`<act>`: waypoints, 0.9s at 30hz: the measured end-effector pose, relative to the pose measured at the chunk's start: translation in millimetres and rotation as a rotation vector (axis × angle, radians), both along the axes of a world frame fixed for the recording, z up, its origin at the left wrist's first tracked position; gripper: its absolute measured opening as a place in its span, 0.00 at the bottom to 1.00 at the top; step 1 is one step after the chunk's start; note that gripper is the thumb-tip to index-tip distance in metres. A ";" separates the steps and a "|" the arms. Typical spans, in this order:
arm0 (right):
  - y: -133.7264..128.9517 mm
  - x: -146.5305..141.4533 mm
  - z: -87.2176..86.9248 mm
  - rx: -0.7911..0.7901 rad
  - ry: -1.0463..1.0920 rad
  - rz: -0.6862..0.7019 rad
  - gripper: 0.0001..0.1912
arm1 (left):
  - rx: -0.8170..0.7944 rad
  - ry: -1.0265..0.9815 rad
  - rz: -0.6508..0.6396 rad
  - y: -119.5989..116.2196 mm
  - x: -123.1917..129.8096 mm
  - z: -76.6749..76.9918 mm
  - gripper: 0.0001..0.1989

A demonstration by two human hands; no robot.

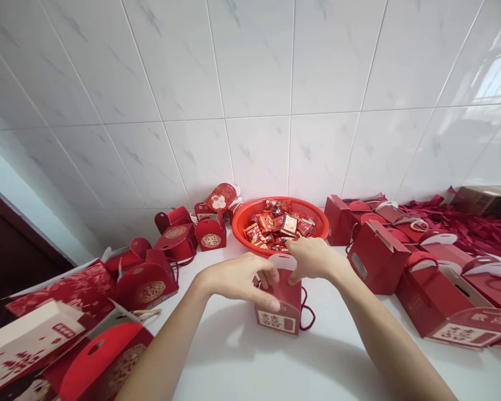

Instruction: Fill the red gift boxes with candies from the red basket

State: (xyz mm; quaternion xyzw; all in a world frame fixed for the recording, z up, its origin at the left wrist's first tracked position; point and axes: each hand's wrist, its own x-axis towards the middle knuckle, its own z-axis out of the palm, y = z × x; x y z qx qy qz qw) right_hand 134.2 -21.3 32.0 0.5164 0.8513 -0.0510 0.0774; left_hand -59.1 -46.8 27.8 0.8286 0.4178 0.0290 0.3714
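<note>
A small red box (278, 320) with a white label and a dark red cord loop (308, 312) stands upright on the white table (234, 356). My left hand (244, 280) is at the box's left and top, its fingers curved and apart, with nothing visible in them. My right hand (311, 259) is at the box's upper right, fingers bent down by the pale-edged flap (283, 261); its fingertips are partly hidden. Just behind the hands sits a red plastic basket (322, 223) holding several wrapped sweets (267, 223).
Several red gift boxes (150, 284) line the left side, with a white one (29, 345) nearest. More red boxes (455, 301) stand at the right. Dark red ribbons (476, 228) and a cardboard box (490, 197) lie at the far right, before a tiled wall (259, 156).
</note>
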 end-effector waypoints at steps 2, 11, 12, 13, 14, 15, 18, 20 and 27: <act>0.8 0.0 -0.7 -0.032 -0.003 0.059 0.23 | 0.130 0.061 0.085 -1.1 2.2 -0.3 0.14; 6.7 22.4 4.8 -0.158 0.154 0.209 0.17 | 0.267 0.137 0.150 -7.5 12.8 -8.9 0.19; 8.0 26.1 5.8 -0.170 0.188 0.204 0.15 | 0.246 0.146 0.134 -5.9 11.7 -10.2 0.15; 9.1 29.5 6.6 -0.181 0.214 0.206 0.13 | 0.223 0.152 0.116 -3.6 10.3 -11.8 0.12; 9.9 32.4 7.1 -0.198 0.234 0.217 0.11 | 0.194 0.150 0.098 -0.7 8.7 -13.6 0.10; 10.4 34.8 7.1 -0.225 0.254 0.246 0.10 | 0.158 0.138 0.082 2.7 7.0 -15.8 0.10; 11.4 39.1 3.8 -0.370 0.320 0.393 0.13 | 0.021 0.071 0.053 13.6 2.2 -22.9 0.13; 12.7 41.7 -0.2 -0.492 0.372 0.477 0.16 | -0.049 0.035 0.052 19.6 -0.1 -27.3 0.15; 17.9 58.9 -14.0 -0.779 0.507 0.457 0.20 | -0.100 -0.032 0.043 28.9 -3.0 -34.8 0.16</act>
